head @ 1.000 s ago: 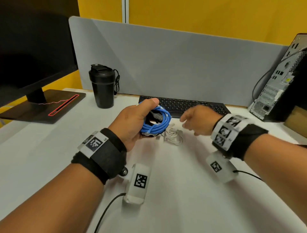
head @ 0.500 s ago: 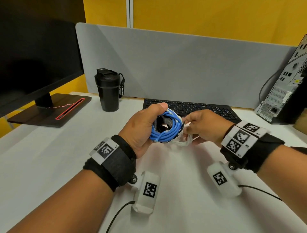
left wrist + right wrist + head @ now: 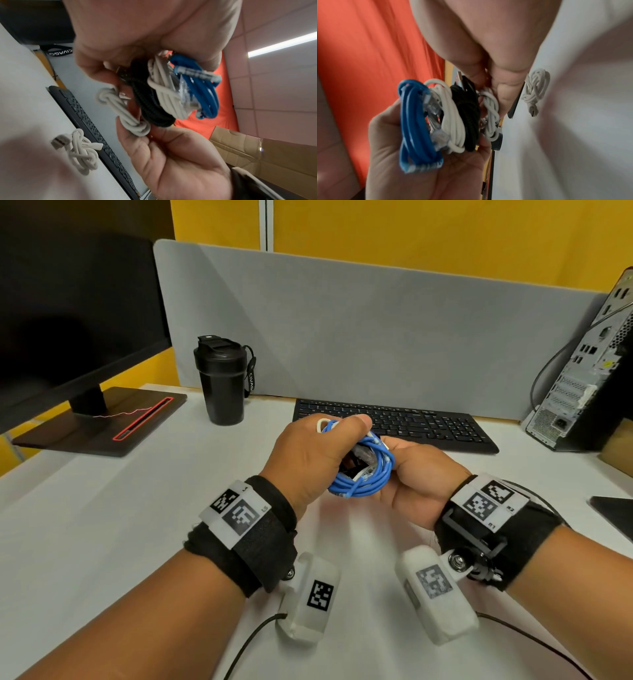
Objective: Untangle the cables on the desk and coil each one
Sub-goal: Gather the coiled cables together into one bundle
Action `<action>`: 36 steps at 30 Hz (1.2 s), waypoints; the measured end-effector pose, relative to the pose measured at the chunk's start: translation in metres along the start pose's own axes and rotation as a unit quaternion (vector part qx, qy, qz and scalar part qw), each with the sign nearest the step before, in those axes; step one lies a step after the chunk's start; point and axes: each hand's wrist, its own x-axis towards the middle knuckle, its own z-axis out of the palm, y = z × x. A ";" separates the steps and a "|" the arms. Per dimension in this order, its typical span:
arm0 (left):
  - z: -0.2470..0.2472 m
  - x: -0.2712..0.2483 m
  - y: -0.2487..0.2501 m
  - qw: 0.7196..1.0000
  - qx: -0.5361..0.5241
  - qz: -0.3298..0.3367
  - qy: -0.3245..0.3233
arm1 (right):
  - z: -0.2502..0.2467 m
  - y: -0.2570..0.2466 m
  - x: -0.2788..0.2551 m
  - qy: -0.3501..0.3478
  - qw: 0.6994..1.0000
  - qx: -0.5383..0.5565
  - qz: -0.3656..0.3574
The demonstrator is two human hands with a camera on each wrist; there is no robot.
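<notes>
My left hand (image 3: pixel 346 440) grips a stack of coiled cables above the white desk (image 3: pixel 102 525): a blue network cable (image 3: pixel 370 481), a white cable (image 3: pixel 452 121) and a black braided cable (image 3: pixel 469 119). From the right, my right hand (image 3: pixel 397 453) pinches a small knotted white coil (image 3: pixel 491 115) and holds it against the black side of the stack. In the left wrist view this small coil (image 3: pixel 120 109) lies on the right hand's fingers. One more coiled white cable (image 3: pixel 80 151) lies on the desk beside the keyboard (image 3: pixel 394 422).
A black bottle (image 3: pixel 222 381) stands left of the keyboard, with a monitor (image 3: pixel 68 320) on its stand further left. A PC tower (image 3: pixel 589 378) stands at the far right. A grey divider (image 3: pixel 376 330) closes off the back of the desk.
My right hand reached to the white cables on the desk, took up one small coil and raised it against the stack. The left hand tipped the stack toward it.
</notes>
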 end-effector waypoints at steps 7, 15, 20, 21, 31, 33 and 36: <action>-0.002 0.001 -0.002 1.000 0.025 -0.010 0.001 | 0.006 0.004 0.000 -0.032 0.998 0.049 0.003; -0.004 0.003 -0.010 0.984 -0.087 -0.143 -0.057 | 0.004 0.008 0.004 0.026 1.000 -0.010 0.015; -0.006 0.003 -0.011 0.976 -0.130 -0.159 -0.068 | -0.007 -0.005 0.003 0.046 0.987 -0.134 0.074; -0.007 0.004 -0.011 0.976 -0.137 -0.155 -0.070 | -0.010 -0.009 0.004 0.044 0.984 -0.149 0.082; -0.025 0.013 -0.014 0.975 -0.170 -0.141 -0.025 | -0.012 -0.040 0.045 0.116 0.678 -0.724 0.047; -0.026 0.014 -0.016 0.975 -0.170 -0.142 -0.019 | -0.007 -0.032 0.054 0.077 0.636 -0.766 0.047; -0.029 0.016 -0.018 0.974 -0.176 -0.141 -0.011 | -0.001 -0.024 0.062 0.002 0.574 -0.817 0.053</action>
